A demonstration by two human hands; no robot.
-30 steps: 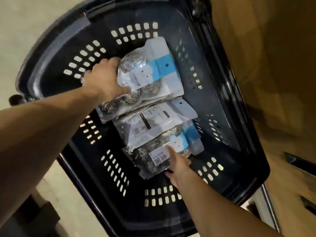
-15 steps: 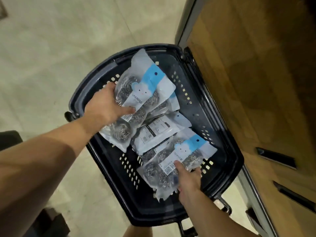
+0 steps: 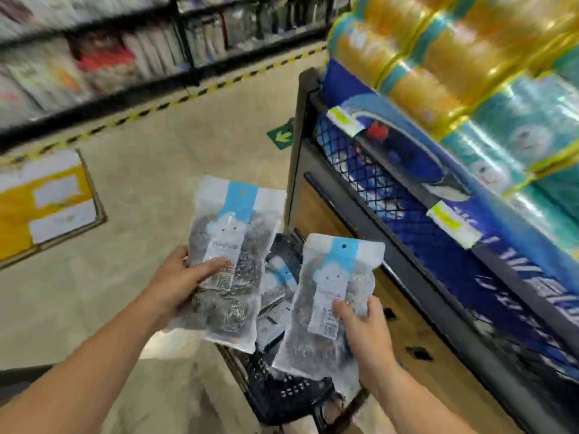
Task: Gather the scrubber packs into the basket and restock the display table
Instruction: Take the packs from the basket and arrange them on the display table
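A flattened yellow-and-white cardboard box point(image 3: 44, 202) lies on the shop floor at far left, with blurred stocked shelves point(image 3: 94, 57) behind it and a strip of yellow-and-black floor tape point(image 3: 156, 104) running along their base. Nearer the middle, the person's left hand point(image 3: 178, 280) grips a scrubber pack point(image 3: 232, 255) by its lower left side, thumb laid across the front label and fingers curled behind, holding it upright in the air above the floor and the basket's left edge. Below and between the two forearms stands the dark plastic basket point(image 3: 282, 393), with more packs point(image 3: 275, 296) lying inside, partly hidden by the raised ones. A green arrow marker point(image 3: 281, 136) is stuck to the floor farther back. To the right, a second scrubber pack point(image 3: 329, 296) is held upright over the basket by the right hand point(image 3: 366, 327), whose thumb and fingers pinch its lower right edge. Both packs show a blue header strip and steel-wool scourers through clear film. Just beside the basket rises the wood-sided display, its tabletop point(image 3: 404, 264) edged by a dark rail and black mesh, carrying blue packages with yellow price tags point(image 3: 451, 225) and, stacked above at far right, orange and teal wrapped rolls point(image 3: 438, 57).
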